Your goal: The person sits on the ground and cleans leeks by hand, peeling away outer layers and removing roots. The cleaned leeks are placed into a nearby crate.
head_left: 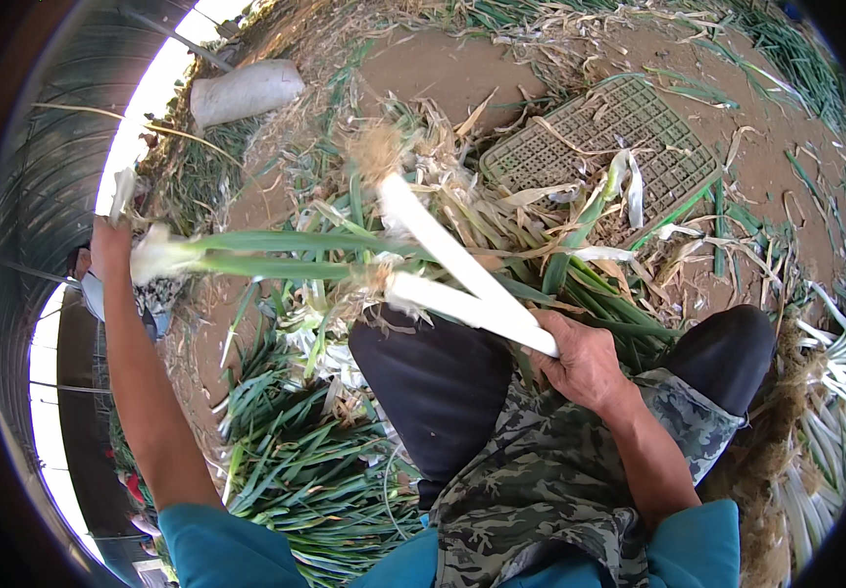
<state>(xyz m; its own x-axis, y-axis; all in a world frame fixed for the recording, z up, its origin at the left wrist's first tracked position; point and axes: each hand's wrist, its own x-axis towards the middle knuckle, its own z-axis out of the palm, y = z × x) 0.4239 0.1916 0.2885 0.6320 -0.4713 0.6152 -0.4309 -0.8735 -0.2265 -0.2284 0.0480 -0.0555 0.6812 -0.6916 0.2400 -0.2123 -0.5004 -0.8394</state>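
My right hand (577, 360) is closed around two long green onions (467, 257), whose white stalks fan apart towards the upper left with brown roots at their ends. Far to the left, my left hand (112, 235) is raised at the end of an outstretched arm. Beside it, and blurred, is a pale peeled piece of onion leaf sheath (162, 253) with two green leaves (298, 253) stretching right towards the stalks. Part of the left hand is hidden or blurred, so its grip cannot be made out.
An upturned plastic crate (599, 147) lies ahead among dry husks (438, 140). A pile of green onions (320, 456) is at lower left, and rooted, white-stalked ones (827, 426) at right. A white sack (246, 92) lies at upper left. Another person (92, 287) is at far left.
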